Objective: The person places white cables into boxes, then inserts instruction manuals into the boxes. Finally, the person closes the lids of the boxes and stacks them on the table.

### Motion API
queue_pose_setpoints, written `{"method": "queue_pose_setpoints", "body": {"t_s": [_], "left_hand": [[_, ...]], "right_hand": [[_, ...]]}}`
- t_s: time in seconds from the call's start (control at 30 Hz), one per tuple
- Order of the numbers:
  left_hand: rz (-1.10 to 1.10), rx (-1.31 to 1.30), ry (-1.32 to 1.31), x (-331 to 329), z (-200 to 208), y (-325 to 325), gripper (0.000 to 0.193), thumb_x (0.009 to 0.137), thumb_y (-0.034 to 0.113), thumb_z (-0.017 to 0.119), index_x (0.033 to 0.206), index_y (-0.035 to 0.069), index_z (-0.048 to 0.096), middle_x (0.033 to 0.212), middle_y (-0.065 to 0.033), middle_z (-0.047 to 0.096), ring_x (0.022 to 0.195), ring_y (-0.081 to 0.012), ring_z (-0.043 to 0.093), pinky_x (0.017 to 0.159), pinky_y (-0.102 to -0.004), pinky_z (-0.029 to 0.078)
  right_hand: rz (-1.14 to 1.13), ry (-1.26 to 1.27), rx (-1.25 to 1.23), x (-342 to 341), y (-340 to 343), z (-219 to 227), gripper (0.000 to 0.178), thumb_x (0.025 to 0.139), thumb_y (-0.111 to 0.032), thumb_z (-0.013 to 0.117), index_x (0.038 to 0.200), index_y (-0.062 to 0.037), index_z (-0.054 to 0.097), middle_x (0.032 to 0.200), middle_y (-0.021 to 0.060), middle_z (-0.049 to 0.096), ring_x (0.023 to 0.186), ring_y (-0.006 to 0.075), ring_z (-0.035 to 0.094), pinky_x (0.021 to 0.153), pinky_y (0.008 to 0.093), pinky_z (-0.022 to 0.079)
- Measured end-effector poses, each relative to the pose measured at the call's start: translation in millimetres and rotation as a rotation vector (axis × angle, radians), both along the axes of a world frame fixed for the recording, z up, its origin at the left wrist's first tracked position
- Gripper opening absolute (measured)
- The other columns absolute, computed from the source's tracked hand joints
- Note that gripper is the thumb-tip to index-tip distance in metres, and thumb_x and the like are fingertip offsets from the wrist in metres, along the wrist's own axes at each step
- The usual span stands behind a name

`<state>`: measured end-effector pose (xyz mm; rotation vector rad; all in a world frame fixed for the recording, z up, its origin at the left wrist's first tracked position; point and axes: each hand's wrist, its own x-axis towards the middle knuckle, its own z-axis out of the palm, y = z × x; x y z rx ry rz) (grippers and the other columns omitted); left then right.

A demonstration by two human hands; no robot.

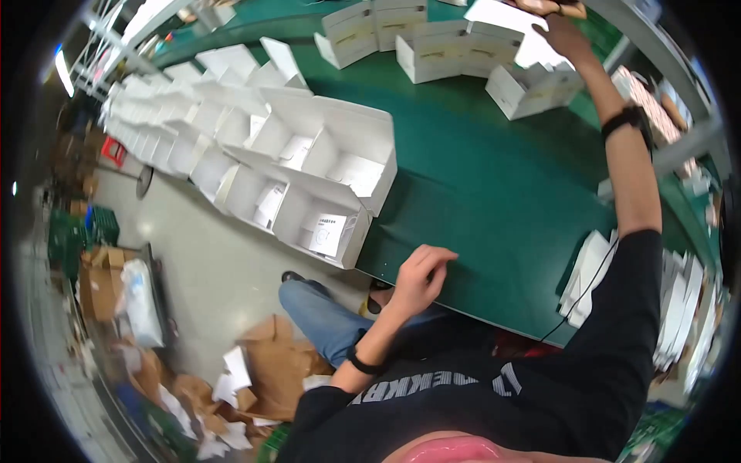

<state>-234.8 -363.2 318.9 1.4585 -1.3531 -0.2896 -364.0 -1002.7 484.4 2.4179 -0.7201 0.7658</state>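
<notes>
My left hand (423, 276) hovers over the near edge of the green table (478, 208), its fingers loosely curled with nothing in them. Close to its left stand open white boxes (363, 166) in long rows; several hold white printed leaflets (328, 234). My right arm stretches to the far right, where my right hand (567, 40) is beside a white sheet-like piece (502, 19). Its thumb and fingers look apart, and I see nothing held in them. Below that hand stands an open white carton (532, 91).
More upright white cartons (432, 52) stand along the far side. Folded white pieces (588, 270) lie at the right near a thin black cable. A grey metal frame (671, 166) borders the right. Brown cardboard (282, 359) litters the floor; a person in a striped top (648, 96) is beyond.
</notes>
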Motion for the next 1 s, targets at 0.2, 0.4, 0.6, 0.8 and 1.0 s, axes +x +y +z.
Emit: {"method": "queue_pose_setpoints", "body": {"t_s": [0.2,0.4,0.6,0.8,1.0], "left_hand": [[0.556,-0.192,-0.183,96.5,97.7,58.4,0.03,0.086,-0.004,0.062,0.115,-0.004,0.066,0.109,-0.0182,0.069,0.097,-0.034,0.066,0.087,-0.0399,0.052],[0.701,0.229,-0.349,181.7,56.3,51.7,0.048,0.095,0.011,0.068,0.138,-0.005,0.055,0.131,-0.0258,0.063,0.116,-0.0445,0.061,0.103,-0.048,0.048],[0.594,0.354,-0.276,159.1,48.8,48.2,0.037,0.099,0.006,0.057,0.135,0.0,0.059,0.121,-0.0262,0.068,0.109,-0.0445,0.066,0.093,-0.0461,0.052],[0.467,0.243,-0.268,142.6,43.2,49.8,0.03,0.101,0.001,0.051,0.129,-0.001,0.061,0.109,-0.0232,0.071,0.09,-0.0343,0.069,0.082,-0.037,0.053],[0.287,0.31,-0.156,97.9,48.9,32.3,0.031,0.099,0.0,0.052,0.127,0.001,0.064,0.116,-0.0217,0.069,0.105,-0.0391,0.068,0.09,-0.0423,0.053]], "right_hand": [[0.563,0.196,0.787,214.2,318.4,31.5,0.052,0.102,-0.052,0.059,0.108,0.0001,0.062,0.093,0.0173,0.067,0.083,0.0311,0.065,0.075,0.0425,0.051],[0.526,0.274,0.726,305.6,387.8,-3.3,0.053,0.101,-0.049,0.06,0.116,0.002,0.06,0.107,0.0253,0.071,0.099,0.0459,0.068,0.083,0.0539,0.054],[0.595,0.321,0.776,296.9,385.5,-2.0,0.019,0.09,-0.011,0.063,0.1,0.003,0.071,0.105,0.0256,0.072,0.097,0.0437,0.071,0.083,0.0517,0.058],[0.567,0.336,0.731,211.8,384.1,21.7,0.022,0.092,-0.016,0.065,0.086,0.0051,0.067,0.086,0.027,0.069,0.082,0.0461,0.068,0.07,0.0532,0.054],[0.447,0.226,0.801,45.7,338.0,-0.2,0.032,0.094,-0.022,0.062,0.081,0.0071,0.063,0.082,0.0279,0.065,0.074,0.0456,0.064,0.068,0.0523,0.052]]}}
